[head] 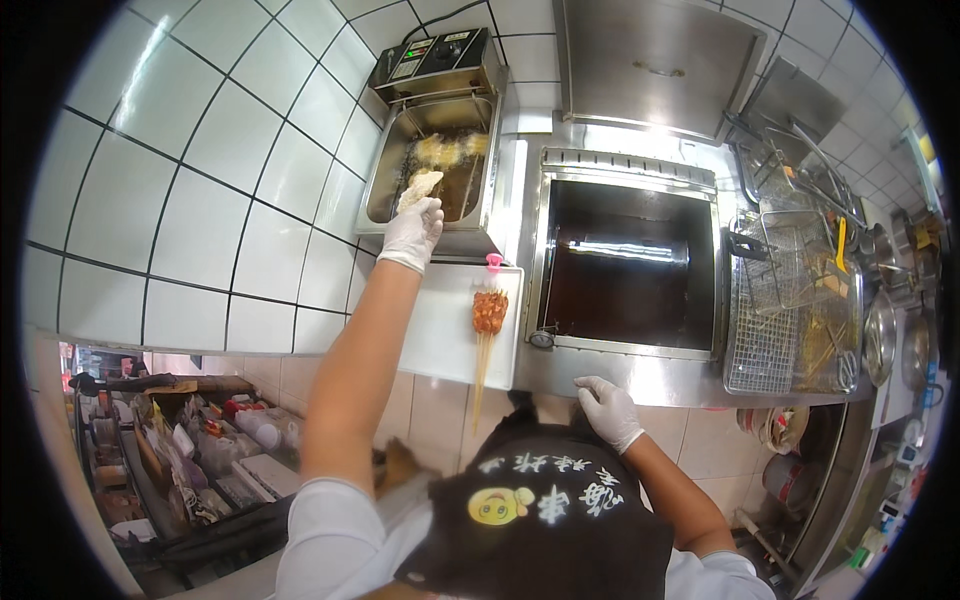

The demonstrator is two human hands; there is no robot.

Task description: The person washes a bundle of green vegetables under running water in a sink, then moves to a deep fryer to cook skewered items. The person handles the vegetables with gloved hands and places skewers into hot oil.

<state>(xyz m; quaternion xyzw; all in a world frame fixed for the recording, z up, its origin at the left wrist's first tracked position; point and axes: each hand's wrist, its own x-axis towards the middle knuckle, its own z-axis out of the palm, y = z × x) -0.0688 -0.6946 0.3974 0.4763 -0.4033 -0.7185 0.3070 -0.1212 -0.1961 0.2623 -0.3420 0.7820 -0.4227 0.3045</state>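
In a white glove, my left hand (415,234) grips the near end of a pale breaded cutlet (421,189) over a small electric deep fryer (429,242). Golden battered pieces (450,150) bubble in the dark oil (456,196) just beyond it. My right hand (609,412), also gloved, is by the front edge of the steel counter (592,379) with nothing seen in it. Below the small fryer, a white tray (439,330) bears a bundle of red-coated meat skewers (490,311), their sticks jutting over the tray's front edge.
A larger fryer (626,277) of dark oil is set into the counter. Wire baskets (765,322), a yellow-handled tool (841,244) and scissors (847,369) lie on the right. Tiled wall (187,217) bounds the left. Bagged goods (232,442) crowd a lower area at left.
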